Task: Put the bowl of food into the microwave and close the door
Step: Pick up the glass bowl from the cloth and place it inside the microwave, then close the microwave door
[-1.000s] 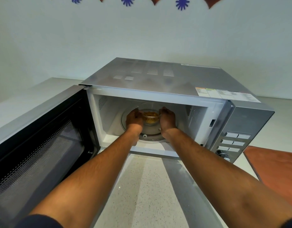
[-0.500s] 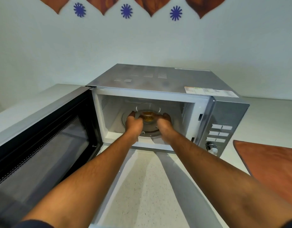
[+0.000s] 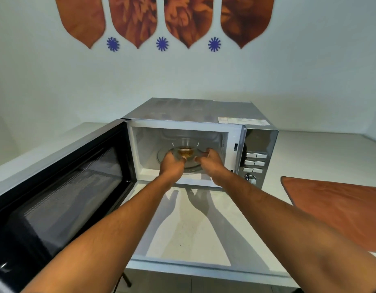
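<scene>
A clear glass bowl of brown food (image 3: pixel 185 147) stands on the glass turntable (image 3: pixel 161 154) inside the silver microwave (image 3: pixel 204 111). The microwave door (image 3: pixel 62 187) is swung wide open to the left. Both my arms reach into the cavity. My left hand (image 3: pixel 172 164) is at the bowl's lower left and covers that side, so I cannot tell whether it touches. My right hand (image 3: pixel 210 160) is a little to the right of the bowl, with curled fingers spread and nothing in them.
The control panel with buttons and a knob (image 3: pixel 253 163) is on the microwave's right. An orange mat (image 3: pixel 335 208) lies on the white counter (image 3: pixel 189 225) at the right. The counter's front edge runs below my arms. The wall behind carries orange and blue decorations.
Both hands have drawn back from the bowl toward the cavity's front, and the right hand has let go. The bowl stays on the turntable. My view has pulled back and tilted up.
</scene>
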Tool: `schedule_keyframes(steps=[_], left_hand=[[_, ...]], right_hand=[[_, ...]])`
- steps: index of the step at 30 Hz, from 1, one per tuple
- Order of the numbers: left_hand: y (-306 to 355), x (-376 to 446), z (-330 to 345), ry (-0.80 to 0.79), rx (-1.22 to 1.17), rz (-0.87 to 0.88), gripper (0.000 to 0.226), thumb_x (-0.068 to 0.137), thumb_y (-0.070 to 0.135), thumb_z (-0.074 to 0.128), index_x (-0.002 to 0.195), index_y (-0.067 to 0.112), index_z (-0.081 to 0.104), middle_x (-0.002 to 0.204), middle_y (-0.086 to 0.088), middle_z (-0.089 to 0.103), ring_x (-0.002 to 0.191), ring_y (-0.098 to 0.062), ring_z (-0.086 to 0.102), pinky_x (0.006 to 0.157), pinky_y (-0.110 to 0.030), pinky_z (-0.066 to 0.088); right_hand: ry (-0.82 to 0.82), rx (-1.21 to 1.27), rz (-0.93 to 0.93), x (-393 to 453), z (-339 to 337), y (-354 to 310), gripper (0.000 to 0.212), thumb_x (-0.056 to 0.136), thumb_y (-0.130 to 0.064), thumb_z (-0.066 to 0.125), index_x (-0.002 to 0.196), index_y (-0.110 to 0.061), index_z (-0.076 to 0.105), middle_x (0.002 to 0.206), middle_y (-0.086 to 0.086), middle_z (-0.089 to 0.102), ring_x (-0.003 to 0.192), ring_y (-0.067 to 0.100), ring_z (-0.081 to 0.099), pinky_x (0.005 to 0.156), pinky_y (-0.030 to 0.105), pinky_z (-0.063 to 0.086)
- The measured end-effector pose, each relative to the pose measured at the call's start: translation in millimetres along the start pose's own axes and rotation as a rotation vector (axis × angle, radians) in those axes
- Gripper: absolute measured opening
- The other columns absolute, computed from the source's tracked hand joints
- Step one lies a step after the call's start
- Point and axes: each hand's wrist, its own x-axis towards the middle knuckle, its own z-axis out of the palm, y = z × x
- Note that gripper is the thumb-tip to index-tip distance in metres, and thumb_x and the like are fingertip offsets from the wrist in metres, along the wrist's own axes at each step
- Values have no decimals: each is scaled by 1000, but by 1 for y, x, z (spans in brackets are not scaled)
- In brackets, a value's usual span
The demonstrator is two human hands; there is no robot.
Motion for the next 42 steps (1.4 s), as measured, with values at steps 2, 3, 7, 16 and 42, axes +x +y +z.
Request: schedule_keyframes(steps=[2,3,7,16,42], left_hand=[[7,-12,-7,-19,35,12,44,98,27,58,139,16,46,134,-7,57,103,-20,51,85,-32,41],[10,-16,-11,-30,56,6,46,98,27,59,140,14,45,134,-8,56,103,-20,50,84,-33,40],[21,-43,-16,-52,128,-30,47,98,30,58,138,10,44,133,-12,56,103,-24,52,83,-34,40],[57,-99,-51,81,610,166,71,95,35,60,149,1,29,163,-23,16,151,-38,11,121,-49,20],[45,-203,-225,448,1362,-145,80,93,53,45,151,1,25,156,-22,33,147,-39,26,120,-55,17]], right_hand=[[-6,-17,-38,-8,-9,-4,50,92,-13,70,138,-13,51,136,7,62,124,28,59,106,41,50],[-11,-27,-51,-11,-12,-6,53,93,-13,70,142,-13,48,140,7,60,126,27,57,108,41,49],[-14,-98,-143,-31,-37,-15,58,97,-9,66,149,-10,42,150,9,52,135,27,52,105,33,44],[75,-488,-549,-66,-109,-40,49,97,-9,64,144,-10,52,146,10,54,135,26,51,114,35,41],[25,-1223,-719,-63,-188,-41,96,88,-37,66,161,-7,12,169,15,17,158,33,13,129,47,13]])
